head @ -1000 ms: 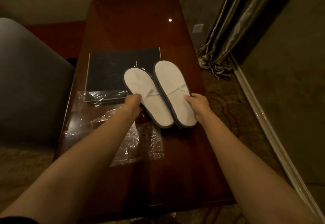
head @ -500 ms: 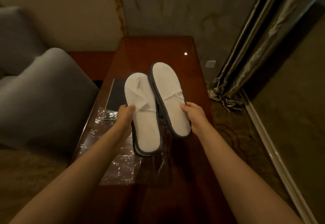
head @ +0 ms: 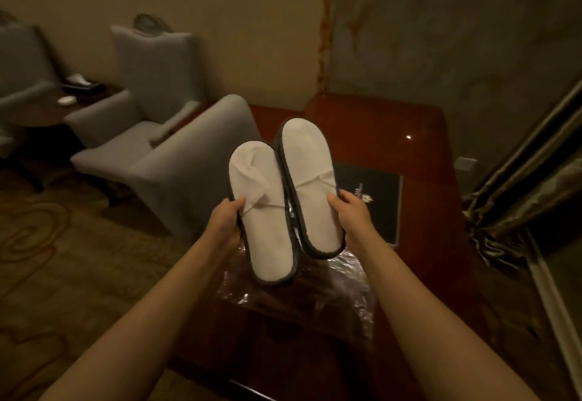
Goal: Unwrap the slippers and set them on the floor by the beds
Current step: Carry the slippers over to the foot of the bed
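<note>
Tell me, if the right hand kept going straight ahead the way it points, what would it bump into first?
Probably the dark folder on the wooden table, just beyond the right hand holding its slipper. The hand seems raised above the table, so it might pass over it towards the wall; depth is unclear.

dim rm | grey armchairs (head: 151,136) left | wood table (head: 409,136) | curtain (head: 529,192) right | patterned carpet (head: 63,243)

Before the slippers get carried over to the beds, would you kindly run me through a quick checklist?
1. Left slipper in left hand: ok.
2. Right slipper in right hand: ok.
3. Wrapping off: ok; the plastic wrap lies on the table.
4. Slippers lifted off the table: ok.
5. Beds in sight: not ok, none in view.
6. Floor path clear: cannot tell; armchair stands close on the left.
</note>
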`<state>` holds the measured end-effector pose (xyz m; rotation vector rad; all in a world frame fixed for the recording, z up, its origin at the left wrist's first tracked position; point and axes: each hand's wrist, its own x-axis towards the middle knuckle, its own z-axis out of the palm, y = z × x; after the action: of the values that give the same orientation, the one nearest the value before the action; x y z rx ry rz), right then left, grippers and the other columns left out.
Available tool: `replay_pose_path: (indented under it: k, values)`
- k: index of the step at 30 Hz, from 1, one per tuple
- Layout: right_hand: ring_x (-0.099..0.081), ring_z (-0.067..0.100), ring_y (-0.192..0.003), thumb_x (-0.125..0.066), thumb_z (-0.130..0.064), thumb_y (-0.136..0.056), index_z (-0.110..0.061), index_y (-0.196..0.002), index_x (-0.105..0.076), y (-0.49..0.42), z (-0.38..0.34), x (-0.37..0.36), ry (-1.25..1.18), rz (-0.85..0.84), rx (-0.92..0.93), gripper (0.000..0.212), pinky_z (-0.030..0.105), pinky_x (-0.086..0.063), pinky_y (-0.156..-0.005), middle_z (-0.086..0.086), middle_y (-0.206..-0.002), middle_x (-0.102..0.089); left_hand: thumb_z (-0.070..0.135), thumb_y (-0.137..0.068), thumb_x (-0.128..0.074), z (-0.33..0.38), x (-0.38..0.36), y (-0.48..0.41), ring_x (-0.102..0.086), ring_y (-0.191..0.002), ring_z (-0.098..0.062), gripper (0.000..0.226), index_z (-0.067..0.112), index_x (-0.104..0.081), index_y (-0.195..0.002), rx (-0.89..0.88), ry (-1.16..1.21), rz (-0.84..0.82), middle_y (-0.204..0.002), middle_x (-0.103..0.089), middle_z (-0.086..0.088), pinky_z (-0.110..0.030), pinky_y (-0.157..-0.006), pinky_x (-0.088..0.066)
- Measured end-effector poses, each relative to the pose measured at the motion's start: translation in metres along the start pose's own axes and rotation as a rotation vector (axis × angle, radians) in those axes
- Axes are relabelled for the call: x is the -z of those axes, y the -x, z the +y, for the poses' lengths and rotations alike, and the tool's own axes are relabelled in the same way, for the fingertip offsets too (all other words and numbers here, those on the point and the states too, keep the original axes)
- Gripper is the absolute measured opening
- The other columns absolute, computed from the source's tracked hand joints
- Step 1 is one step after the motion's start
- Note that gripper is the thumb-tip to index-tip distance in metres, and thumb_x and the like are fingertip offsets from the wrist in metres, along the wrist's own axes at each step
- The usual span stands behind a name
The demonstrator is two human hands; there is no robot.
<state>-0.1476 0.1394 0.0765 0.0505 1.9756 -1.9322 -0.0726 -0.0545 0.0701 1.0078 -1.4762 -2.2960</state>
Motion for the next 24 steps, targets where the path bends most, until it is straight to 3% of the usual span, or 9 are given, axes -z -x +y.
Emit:
replay_pose_path:
  k: [3, 6, 8, 10, 14, 21, 24]
  values:
    - [-0.054, 0.011, -0.079, -0.048, -0.019, -0.094, -0.009, -0.118, -0.054, 0.006, 0.004, -0.062, 0.043, -0.023, 0.075, 0.026, 0.027, -0.047, -0.067, 0.000, -0.099, -0.059, 0.016, -0.096, -0.044, 0.018, 0.058, -0.001, -0.061, -0.099, -0.028, 0.037, 0.009, -0.047, -0.132, -0.086, 0.017, 0.072, -0.121, -0.061, -0.013, -0.045, -0.082, -0.053]
    - [-0.057, 0.021, -0.086, -0.052, -0.015, -0.092, -0.007, -0.116, -0.054, 0.019, 0.012, -0.135, 0.092, -0.063, 0.127, 0.025, 0.037, -0.048, -0.078, 0.015, -0.108, -0.062, 0.018, -0.096, -0.044, 0.038, 0.124, -0.003, -0.058, -0.111, -0.032, 0.039, 0.014, -0.045, -0.135, -0.153, 0.025, 0.178, -0.127, -0.058, -0.014, -0.052, -0.098, -0.047]
    - [-0.058, 0.028, -0.088, -0.053, -0.013, -0.091, -0.005, -0.111, -0.055, 0.027, 0.020, -0.187, 0.109, -0.103, 0.150, 0.021, 0.039, -0.048, -0.081, 0.022, -0.106, -0.062, 0.019, -0.097, -0.044, 0.051, 0.172, -0.004, -0.057, -0.113, -0.034, 0.040, 0.013, -0.043, -0.136, -0.183, 0.041, 0.236, -0.128, -0.057, -0.015, -0.054, -0.099, -0.046]
    - [-0.056, 0.026, -0.088, -0.053, -0.015, -0.091, -0.003, -0.113, -0.054, 0.035, 0.029, -0.240, 0.122, -0.174, 0.132, 0.025, 0.038, -0.047, -0.081, 0.017, -0.099, -0.060, 0.020, -0.098, -0.042, 0.064, 0.223, -0.006, -0.056, -0.113, -0.035, 0.039, 0.013, -0.042, -0.136, -0.200, 0.068, 0.294, -0.129, -0.057, -0.016, -0.055, -0.098, -0.046]
    - [-0.054, 0.019, -0.095, -0.051, -0.022, -0.092, -0.012, -0.121, -0.050, 0.046, 0.044, -0.344, 0.167, -0.311, 0.102, 0.031, 0.034, -0.045, -0.082, 0.004, -0.107, -0.057, 0.018, -0.098, -0.040, 0.087, 0.323, -0.009, -0.058, -0.108, -0.033, 0.038, 0.012, -0.042, -0.136, -0.217, 0.120, 0.419, -0.126, -0.057, -0.016, -0.048, -0.090, -0.050]
    - [-0.053, 0.021, -0.105, -0.049, -0.028, -0.093, -0.018, -0.128, -0.045, 0.074, 0.069, -0.507, 0.237, -0.453, 0.034, 0.037, 0.040, -0.047, -0.090, 0.004, -0.122, -0.054, 0.018, -0.098, -0.042, 0.119, 0.475, -0.012, -0.055, -0.112, -0.033, 0.039, 0.013, -0.041, -0.136, -0.231, 0.159, 0.645, -0.131, -0.055, -0.014, -0.050, -0.097, -0.047]
    - [-0.054, 0.023, -0.109, -0.050, -0.028, -0.093, -0.018, -0.129, -0.045, 0.085, 0.074, -0.559, 0.261, -0.520, -0.014, 0.039, 0.044, -0.047, -0.095, 0.005, -0.126, -0.054, 0.019, -0.098, -0.042, 0.126, 0.521, -0.010, -0.055, -0.111, -0.032, 0.040, 0.012, -0.040, -0.138, -0.233, 0.192, 0.713, -0.131, -0.054, -0.014, -0.044, -0.092, -0.049]
